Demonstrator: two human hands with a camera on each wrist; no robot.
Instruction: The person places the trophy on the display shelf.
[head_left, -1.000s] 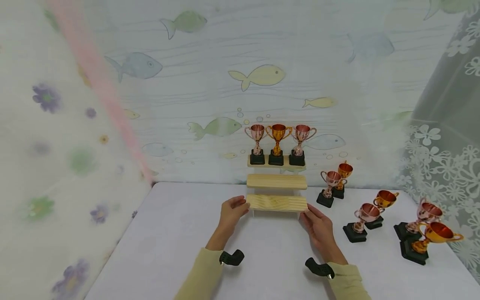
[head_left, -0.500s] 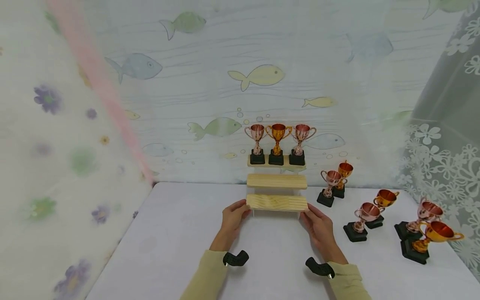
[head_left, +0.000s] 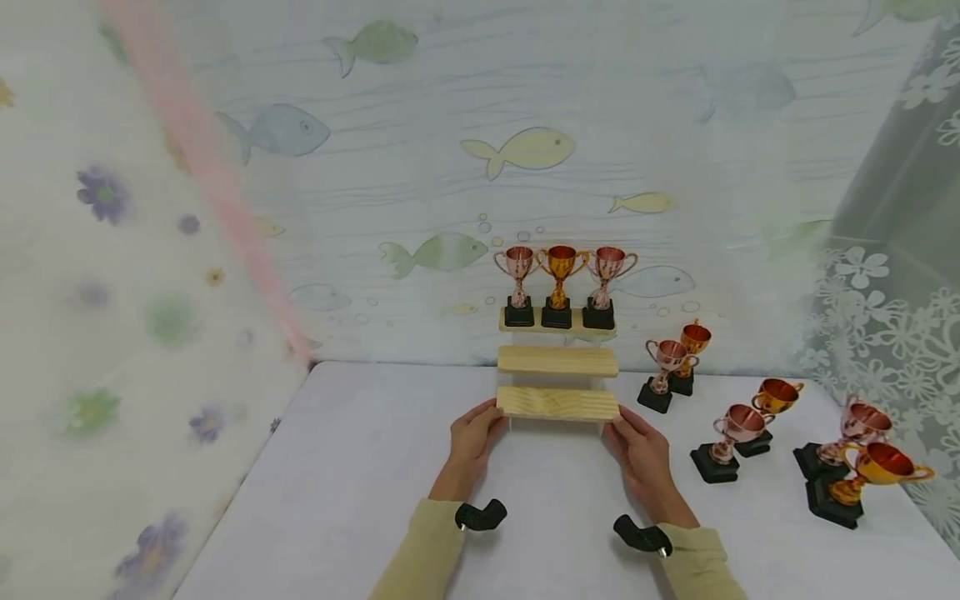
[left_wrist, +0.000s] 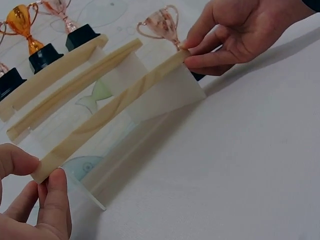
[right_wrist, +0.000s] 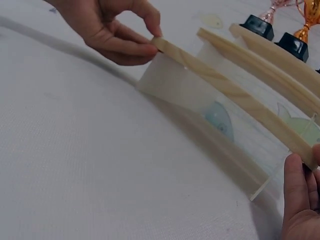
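Both hands on the three-tier display stand [head_left: 557,375], which sits at the back-centre of the white tabletop [head_left: 337,467] against the fish-print backdrop [head_left: 420,167]. Left hand [head_left: 474,433] pinches the left end of the bottom wooden step [head_left: 558,403], thumb on top and fingers under; right hand [head_left: 639,446] pinches the right end the same way, confirmed in both wrist views. Change over the last second: barely any. The left hand has closed in from just beside the plank end to a firm pinch; the stand looks about where it was, apart from a slight camera shift. Reads as squaring up the stand rather than relocating it. Three small trophies [head_left: 558,286] stand upright on the top step; middle step bare. Six more trophies [head_left: 738,433] stand loose on the tabletop to the right, untouched.
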